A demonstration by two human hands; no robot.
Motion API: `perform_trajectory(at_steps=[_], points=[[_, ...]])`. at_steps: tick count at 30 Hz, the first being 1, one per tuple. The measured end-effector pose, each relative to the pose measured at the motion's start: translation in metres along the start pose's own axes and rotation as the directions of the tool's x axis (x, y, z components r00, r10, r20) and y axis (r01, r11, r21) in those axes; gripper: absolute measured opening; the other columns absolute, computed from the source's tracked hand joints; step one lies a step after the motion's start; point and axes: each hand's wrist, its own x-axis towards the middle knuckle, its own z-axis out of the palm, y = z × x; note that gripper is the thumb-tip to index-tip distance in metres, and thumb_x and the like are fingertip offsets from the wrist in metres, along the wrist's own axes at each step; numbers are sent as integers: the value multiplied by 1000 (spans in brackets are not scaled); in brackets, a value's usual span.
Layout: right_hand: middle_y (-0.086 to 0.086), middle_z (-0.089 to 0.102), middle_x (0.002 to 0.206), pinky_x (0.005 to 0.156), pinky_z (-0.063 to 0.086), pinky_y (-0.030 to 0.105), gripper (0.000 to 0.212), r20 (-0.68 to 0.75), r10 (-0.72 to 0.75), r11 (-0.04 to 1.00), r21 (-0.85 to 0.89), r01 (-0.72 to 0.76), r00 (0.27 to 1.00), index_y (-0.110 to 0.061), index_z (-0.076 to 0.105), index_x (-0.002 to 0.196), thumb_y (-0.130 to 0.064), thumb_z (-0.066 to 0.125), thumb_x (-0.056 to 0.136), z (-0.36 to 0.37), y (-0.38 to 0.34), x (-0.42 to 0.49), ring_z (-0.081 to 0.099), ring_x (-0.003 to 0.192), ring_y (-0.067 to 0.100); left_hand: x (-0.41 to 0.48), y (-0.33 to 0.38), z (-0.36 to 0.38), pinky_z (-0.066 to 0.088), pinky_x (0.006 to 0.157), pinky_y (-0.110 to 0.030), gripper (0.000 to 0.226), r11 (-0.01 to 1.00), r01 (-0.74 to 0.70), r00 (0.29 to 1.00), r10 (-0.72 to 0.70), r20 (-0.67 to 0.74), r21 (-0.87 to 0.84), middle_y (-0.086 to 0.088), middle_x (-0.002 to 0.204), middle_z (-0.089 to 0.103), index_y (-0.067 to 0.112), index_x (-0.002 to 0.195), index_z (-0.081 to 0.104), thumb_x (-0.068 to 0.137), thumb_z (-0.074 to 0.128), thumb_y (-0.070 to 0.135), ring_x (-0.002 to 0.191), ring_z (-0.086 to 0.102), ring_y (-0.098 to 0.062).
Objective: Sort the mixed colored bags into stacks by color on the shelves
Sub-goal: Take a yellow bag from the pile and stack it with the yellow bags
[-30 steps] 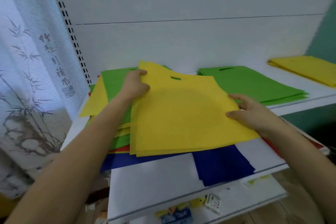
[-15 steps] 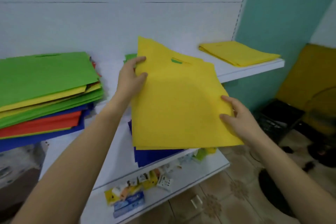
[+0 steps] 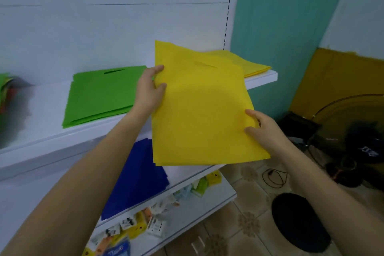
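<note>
Yellow bags (image 3: 199, 110) sit mid-frame, held off the shelf (image 3: 259, 80): left hand (image 3: 150, 89) pinches their left edge, right hand (image 3: 264, 129) grips the right edge. Green stack (image 3: 99, 93) lies centre-left; yellow stack (image 3: 253, 65) behind.

A small shop: white slotted display shelves (image 3: 259, 78), packaged goods (image 3: 153, 224).

White shelving panel (image 3: 104, 27) fills 11 o'clock, teal wall (image 3: 280, 37) at 1 o'clock, fan (image 3: 351, 129) at 3 o'clock, patterned tile floor (image 3: 249, 220) at 5 o'clock

Both hands (image 3: 150, 89) hold yellow bags (image 3: 199, 114) before the shelf (image 3: 260, 78)
</note>
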Motion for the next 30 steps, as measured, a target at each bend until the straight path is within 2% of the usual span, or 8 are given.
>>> perform_trajectory(at_steps=[5,10,13,16,20,23,27,30], points=[[6,24,152,107,34,39,57,-27,-59,992,-116,56,998,-17,25,146,-9,48,95,-27,-7,73,32,135,27,65,-3,41,42,99,-47,49,999,-36,998,36,-47,6,-14,131,50,6,126,51,79,56,-6,112,53,-40],[8,28,151,104,31,33,57,-94,-109,973,-212,87,990,-15,29,145,-5,49,92,-61,-4,141,33,134,27,116,0,88,36,101,-32,49,996,-42,999,43,-16,78,-17,130,47,4,127,51,79,54,-8,120,47,-30],[8,30,149,103,30,30,57,-111,-125,973,-209,100,986,-17,33,143,-6,52,91,-76,0,182,33,134,26,143,2,110,34,103,-29,50,996,-11,1000,11,-6,86,-18,132,45,3,129,49,81,51,-8,124,44,-28],[7,35,147,103,34,36,56,-113,-123,972,-215,97,986,-24,38,141,-11,55,89,-90,4,228,39,129,28,172,1,129,31,104,-26,51,993,59,998,-57,-17,106,-16,136,42,5,131,47,82,49,-7,127,40,-26],[8,36,146,90,35,28,56,-22,-167,972,-173,160,986,-20,37,141,-8,55,89,-107,3,289,42,126,28,209,-9,155,32,106,-28,53,975,183,983,-179,-39,130,-15,139,40,7,133,46,82,50,-6,129,39,-27],[9,38,145,92,35,29,56,59,-196,962,-184,204,979,-18,37,141,-8,56,89,-118,3,332,43,126,27,233,-18,173,37,107,-37,54,944,298,954,-292,-67,138,-15,140,40,8,133,47,82,54,-6,128,42,-28],[9,39,144,93,34,26,58,194,-196,955,-183,232,961,-15,38,140,-9,59,87,-125,11,381,42,127,25,245,-28,198,36,107,-35,52,870,455,890,-448,-81,190,-15,143,37,7,135,45,85,54,-4,129,39,-30],[10,37,145,96,34,29,57,296,-157,950,-215,226,942,-14,38,140,-10,59,87,-125,25,401,40,129,27,244,-35,216,38,103,-33,52,825,512,859,-500,-113,240,-15,141,40,7,135,45,84,53,-4,126,43,-29]])
